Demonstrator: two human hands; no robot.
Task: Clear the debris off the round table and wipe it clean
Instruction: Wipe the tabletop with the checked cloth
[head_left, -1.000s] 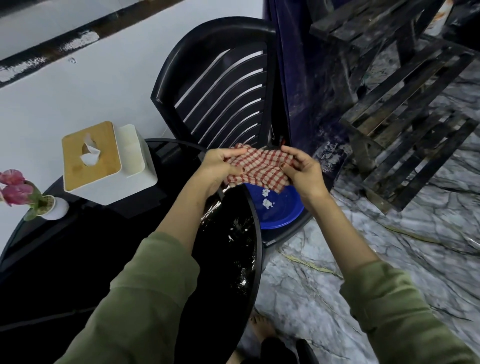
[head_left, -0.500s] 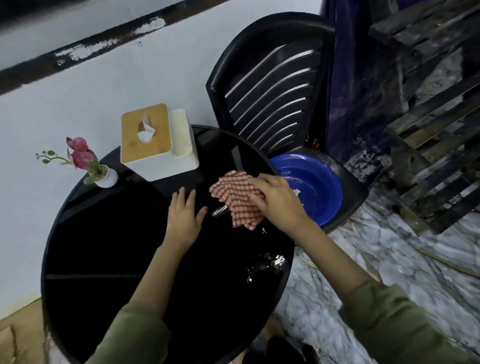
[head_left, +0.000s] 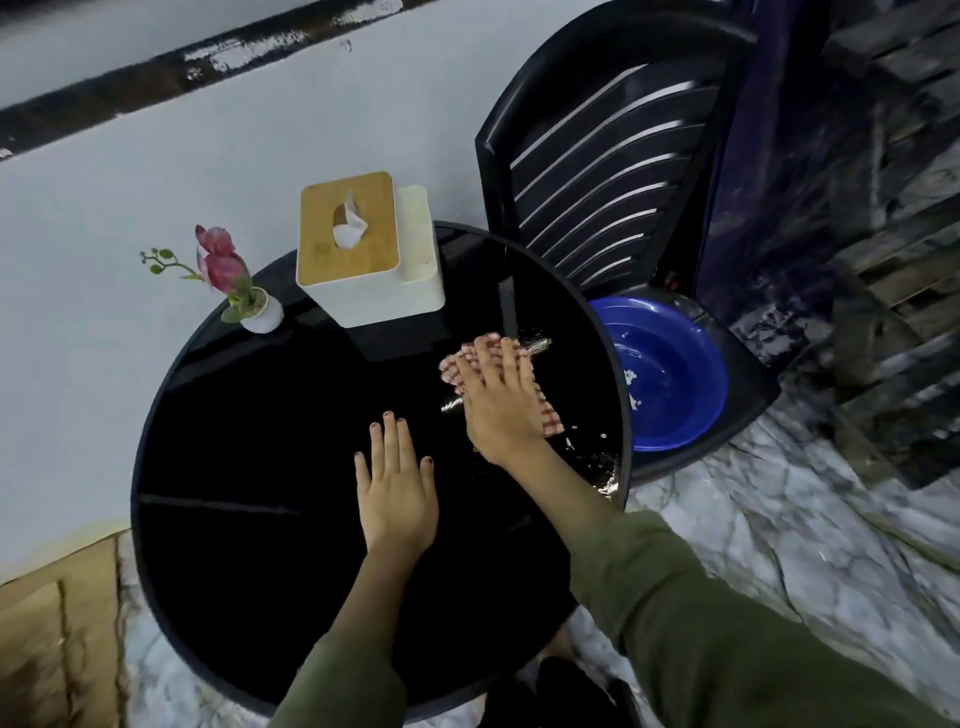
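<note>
The round black glossy table (head_left: 234, 519) fills the middle of the view. My right hand (head_left: 501, 405) lies flat on a red-and-white checked cloth (head_left: 550, 418) and presses it onto the table's right side. Most of the cloth is hidden under the hand. My left hand (head_left: 397, 488) rests flat on the tabletop with fingers spread, just left of the right hand, holding nothing. Small white crumbs and wet streaks (head_left: 597, 457) lie near the table's right edge. A blue basin (head_left: 675, 374) with white bits in it sits on a chair seat beside the table.
A white tissue box with a wooden lid (head_left: 363, 249) stands at the table's far edge. A small white pot with a pink flower (head_left: 260, 312) sits to its left. A black plastic chair (head_left: 597, 156) stands at the right, a white wall behind, marble floor below.
Both hands held the cloth over the basin; now the right hand presses it flat on the table, slid slightly away from me. The left hand let go and rests on the tabletop.
</note>
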